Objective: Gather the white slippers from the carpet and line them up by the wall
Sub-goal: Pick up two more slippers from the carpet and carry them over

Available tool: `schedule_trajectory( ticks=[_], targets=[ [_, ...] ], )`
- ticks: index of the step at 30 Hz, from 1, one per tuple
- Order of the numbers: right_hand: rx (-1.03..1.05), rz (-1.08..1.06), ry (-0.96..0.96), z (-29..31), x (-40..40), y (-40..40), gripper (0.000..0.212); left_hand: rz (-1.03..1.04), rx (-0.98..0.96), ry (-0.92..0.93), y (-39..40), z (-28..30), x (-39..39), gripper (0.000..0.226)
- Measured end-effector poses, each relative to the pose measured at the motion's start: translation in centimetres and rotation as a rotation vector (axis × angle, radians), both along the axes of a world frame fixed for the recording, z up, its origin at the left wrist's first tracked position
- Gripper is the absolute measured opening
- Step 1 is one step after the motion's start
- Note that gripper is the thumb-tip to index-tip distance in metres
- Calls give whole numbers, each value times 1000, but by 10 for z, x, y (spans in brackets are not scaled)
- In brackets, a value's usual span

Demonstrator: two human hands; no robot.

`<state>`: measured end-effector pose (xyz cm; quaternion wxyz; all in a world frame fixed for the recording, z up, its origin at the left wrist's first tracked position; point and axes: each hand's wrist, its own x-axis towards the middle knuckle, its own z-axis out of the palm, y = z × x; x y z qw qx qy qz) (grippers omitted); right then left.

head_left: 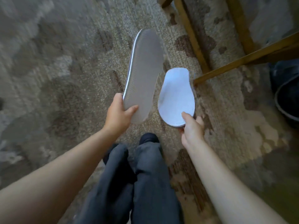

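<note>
Left hand [119, 110] clamped on grey-soled slipper [144, 75]; right hand [192, 126] pinching white slipper [177, 97], both above carpet [64, 78], near wooden chair legs [191, 34]. Looks like carry step. Next: find wall, not visible, set both side by side.
</note>
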<state>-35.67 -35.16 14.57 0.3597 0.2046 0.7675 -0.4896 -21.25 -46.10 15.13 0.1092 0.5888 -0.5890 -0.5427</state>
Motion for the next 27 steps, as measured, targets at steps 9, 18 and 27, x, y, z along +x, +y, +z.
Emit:
schedule_trajectory(
  ticks=[9,18,27],
  targets=[
    [-114,162,290,235,13,30,15,-42,-77,118,22,233,21,27],
    [-57,-63,601,390,30,167,13,-434,-149,231,100,380,-18,23],
    [91,-588,779,488,94,422,16,-1015,-163,289,330,460,-68,35]
  ],
)
